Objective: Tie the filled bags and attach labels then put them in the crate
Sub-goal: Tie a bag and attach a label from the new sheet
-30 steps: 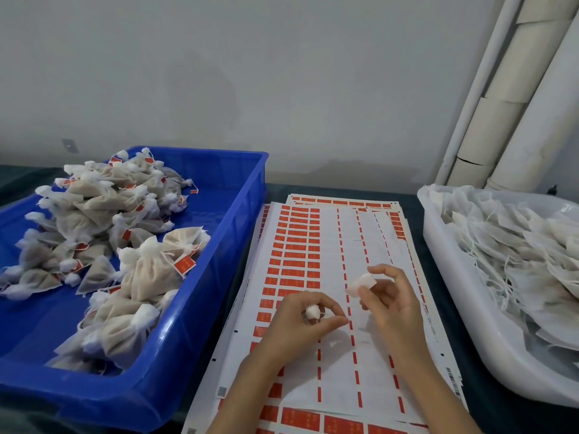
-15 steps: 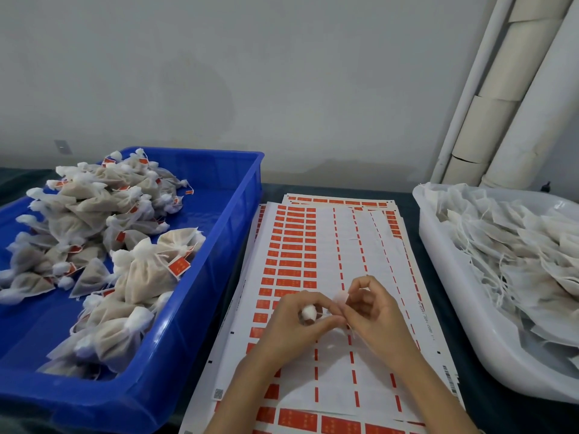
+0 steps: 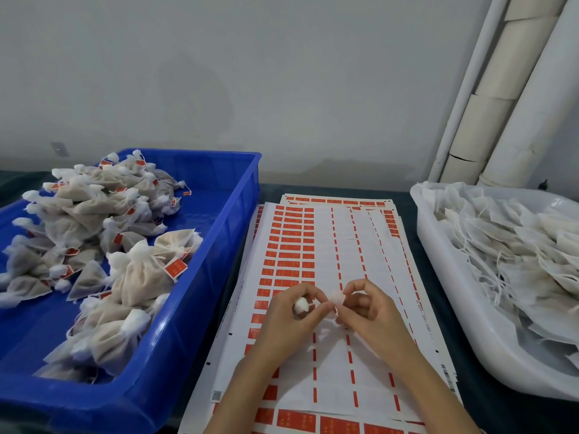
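My left hand (image 3: 289,321) grips a small filled bag; only its white gathered top (image 3: 301,304) shows between my fingers. My right hand (image 3: 366,311) pinches a pale label (image 3: 337,298) right beside the left fingertips, over the sheets of red labels (image 3: 316,264). The two hands touch at the fingertips. The blue crate (image 3: 194,308) on the left holds several tied bags (image 3: 138,277) with red labels.
A white tub (image 3: 463,327) on the right is piled with untied white bags (image 3: 513,245) and loose strings. Pale pipes (image 3: 501,98) lean against the grey wall at the back right. The label sheets lie between crate and tub on a dark table.
My right hand has come left with the label and now meets my left hand, which has stayed in place holding the bag.
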### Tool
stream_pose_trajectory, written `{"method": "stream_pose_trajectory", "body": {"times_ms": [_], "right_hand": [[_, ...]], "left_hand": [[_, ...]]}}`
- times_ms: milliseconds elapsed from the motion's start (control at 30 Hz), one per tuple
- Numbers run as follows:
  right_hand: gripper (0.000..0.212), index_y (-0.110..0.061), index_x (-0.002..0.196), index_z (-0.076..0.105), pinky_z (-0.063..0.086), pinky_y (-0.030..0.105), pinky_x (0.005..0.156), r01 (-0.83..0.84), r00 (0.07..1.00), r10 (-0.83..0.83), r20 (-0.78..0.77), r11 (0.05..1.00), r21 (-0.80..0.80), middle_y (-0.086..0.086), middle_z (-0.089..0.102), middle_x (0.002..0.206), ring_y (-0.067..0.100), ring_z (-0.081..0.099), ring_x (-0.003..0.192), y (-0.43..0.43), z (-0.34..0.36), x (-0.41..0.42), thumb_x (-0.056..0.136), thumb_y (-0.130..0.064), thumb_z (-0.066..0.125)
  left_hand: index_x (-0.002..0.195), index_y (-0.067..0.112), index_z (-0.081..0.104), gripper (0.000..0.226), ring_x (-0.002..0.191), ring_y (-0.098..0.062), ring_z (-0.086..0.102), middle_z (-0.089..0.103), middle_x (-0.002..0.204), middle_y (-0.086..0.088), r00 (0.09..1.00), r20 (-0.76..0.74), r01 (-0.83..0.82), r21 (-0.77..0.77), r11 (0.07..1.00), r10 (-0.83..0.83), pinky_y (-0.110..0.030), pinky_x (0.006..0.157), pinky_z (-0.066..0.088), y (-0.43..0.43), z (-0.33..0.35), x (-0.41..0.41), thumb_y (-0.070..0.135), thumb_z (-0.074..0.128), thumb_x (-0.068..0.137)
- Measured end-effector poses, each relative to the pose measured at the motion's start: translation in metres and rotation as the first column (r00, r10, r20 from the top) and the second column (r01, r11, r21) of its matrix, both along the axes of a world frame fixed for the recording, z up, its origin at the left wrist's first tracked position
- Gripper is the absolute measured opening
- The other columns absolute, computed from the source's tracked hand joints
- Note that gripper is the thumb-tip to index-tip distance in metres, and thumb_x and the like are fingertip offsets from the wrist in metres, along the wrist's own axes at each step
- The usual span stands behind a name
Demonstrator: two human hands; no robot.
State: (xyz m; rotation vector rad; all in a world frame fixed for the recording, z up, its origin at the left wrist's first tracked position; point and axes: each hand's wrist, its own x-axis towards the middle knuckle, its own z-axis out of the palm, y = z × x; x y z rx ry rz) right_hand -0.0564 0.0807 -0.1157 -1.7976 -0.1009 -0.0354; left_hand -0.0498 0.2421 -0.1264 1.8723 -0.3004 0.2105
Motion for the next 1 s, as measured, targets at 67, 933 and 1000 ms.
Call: {"method": "stream_pose_trajectory", "body": {"times_ms": [67, 933, 1000], "right_hand": [[0.020, -0.020, 0.094, 0.058, 0.058, 0.025, 0.069, 0.004, 1.000, -0.004, 0.002, 1.000, 0.005, -0.004, 0.073, 0.079, 0.015, 0.071, 0.075, 0.000, 0.000, 0.000, 0.082, -0.013, 0.072], [0.025, -0.018, 0.100, 0.062, 0.053, 0.016, 0.063, 0.017, 0.999, -0.012, -0.032, 0.987, 0.160, -0.001, 0.073, 0.081, 0.015, 0.071, 0.075, 0.000, 0.011, -0.006, 0.079, -0.010, 0.074], [0.026, -0.020, 0.100, 0.063, 0.052, 0.014, 0.062, 0.017, 0.999, -0.011, -0.037, 0.984, 0.176, -0.002, 0.073, 0.082, 0.014, 0.071, 0.076, 0.000, 0.012, -0.007, 0.079, -0.011, 0.075]], "left_hand": [[0.078, 0.039, 0.063, 0.015, 0.087, -0.002, 0.062, 0.065, 0.083, 0.025, 1.000, 0.002, -0.001, 0.006, 1.000, 0.001, -0.005, 0.070, 0.047, 0.000, 0.000, 0.000, 0.029, 0.072, 0.083], [0.078, 0.034, 0.065, 0.010, 0.086, 0.000, 0.061, 0.064, 0.080, 0.023, 0.998, -0.045, -0.042, -0.024, 0.999, 0.041, -0.004, 0.066, 0.045, 0.001, 0.002, -0.001, 0.030, 0.071, 0.085], [0.079, 0.033, 0.065, 0.009, 0.086, 0.000, 0.061, 0.064, 0.080, 0.023, 0.998, -0.046, -0.048, -0.036, 0.998, 0.047, -0.004, 0.066, 0.045, 0.001, 0.003, -0.002, 0.029, 0.071, 0.085]]}}
